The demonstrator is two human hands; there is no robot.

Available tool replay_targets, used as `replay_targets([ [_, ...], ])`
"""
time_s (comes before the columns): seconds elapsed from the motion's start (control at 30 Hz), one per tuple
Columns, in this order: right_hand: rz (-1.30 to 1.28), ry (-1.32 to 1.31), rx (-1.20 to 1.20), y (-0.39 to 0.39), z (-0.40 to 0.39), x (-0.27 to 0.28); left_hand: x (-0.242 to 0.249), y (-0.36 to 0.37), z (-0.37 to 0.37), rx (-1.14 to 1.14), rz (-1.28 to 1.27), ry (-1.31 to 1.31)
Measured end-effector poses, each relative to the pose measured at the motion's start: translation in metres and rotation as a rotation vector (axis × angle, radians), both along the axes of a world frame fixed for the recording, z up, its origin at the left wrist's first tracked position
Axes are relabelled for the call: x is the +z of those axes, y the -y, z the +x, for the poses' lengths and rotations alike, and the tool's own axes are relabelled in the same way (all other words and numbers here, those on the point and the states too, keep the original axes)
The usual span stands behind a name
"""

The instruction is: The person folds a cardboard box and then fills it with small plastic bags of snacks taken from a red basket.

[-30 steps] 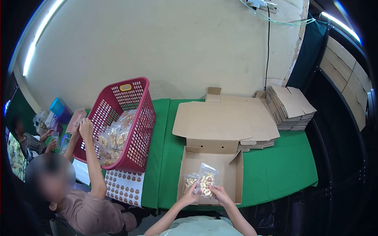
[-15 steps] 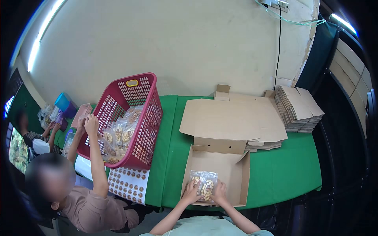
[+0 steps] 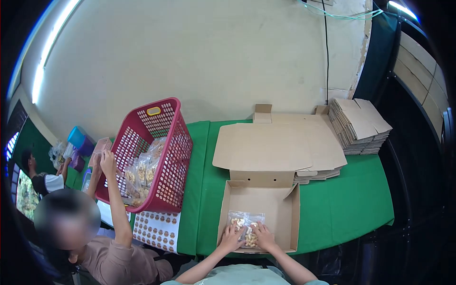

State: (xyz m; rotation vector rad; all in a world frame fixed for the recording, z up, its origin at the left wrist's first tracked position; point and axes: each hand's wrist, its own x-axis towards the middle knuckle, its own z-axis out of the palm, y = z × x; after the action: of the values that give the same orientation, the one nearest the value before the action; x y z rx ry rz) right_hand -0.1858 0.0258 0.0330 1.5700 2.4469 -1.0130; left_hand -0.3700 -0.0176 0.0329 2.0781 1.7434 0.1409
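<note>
Side by side in the front left part of an open cardboard box [image 3: 282,223] lie what look like two clear plastic bags of pale, curved snack pieces. My left hand [image 3: 231,239] rests on the left snack bag [image 3: 237,220], fingers stretched out. On the right snack bag [image 3: 251,241] lies my right hand [image 3: 263,237], its fingers spread over the top. Both hands are open and press from above. The box's lid is folded back, away from me.
Folded cardboard boxes [image 3: 359,126] are stacked at the back right. A pink basket [image 3: 176,161] of snack bags stands left, over a sticker sheet [image 3: 156,231]. Beside it, a co-worker [image 3: 111,259] has raised hands; another person [image 3: 42,180] is farther left. Green cloth [image 3: 351,209] covers the table.
My hands have gone from the outer sides of the bags to lying flat on top of them. The view has shifted slightly.
</note>
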Motion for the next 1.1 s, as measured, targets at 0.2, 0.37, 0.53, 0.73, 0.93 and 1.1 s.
replay_targets([
  [0.2, -0.03, -0.124, -0.105, 0.007, -0.028, -0.004, 0.005, -0.002, 0.0, 0.086, 0.085, 0.09],
  [0.37, 0.149, -0.092, -0.101, 0.013, -0.044, 0.003, 0.018, -0.005, -0.002, 0.088, 0.136, 0.089],
  [0.53, 0.061, -0.399, -0.306, 0.005, -0.037, -0.007, 0.0, -0.003, -0.01, 0.083, 0.07, 0.284],
  [0.73, 0.033, -0.614, -0.364, -0.022, -0.036, -0.009, 0.031, -0.007, -0.035, 0.453, -0.391, 1.375],
  [0.93, -0.113, -0.787, -0.305, -0.077, -0.147, 0.117, 0.223, 0.002, -0.153, 0.425, 0.785, 0.385],
  [1.1, 0.146, -1.107, 0.078, -0.107, -0.28, 0.226, 0.254, 0.003, -0.21, 0.557, 0.949, 0.11],
])
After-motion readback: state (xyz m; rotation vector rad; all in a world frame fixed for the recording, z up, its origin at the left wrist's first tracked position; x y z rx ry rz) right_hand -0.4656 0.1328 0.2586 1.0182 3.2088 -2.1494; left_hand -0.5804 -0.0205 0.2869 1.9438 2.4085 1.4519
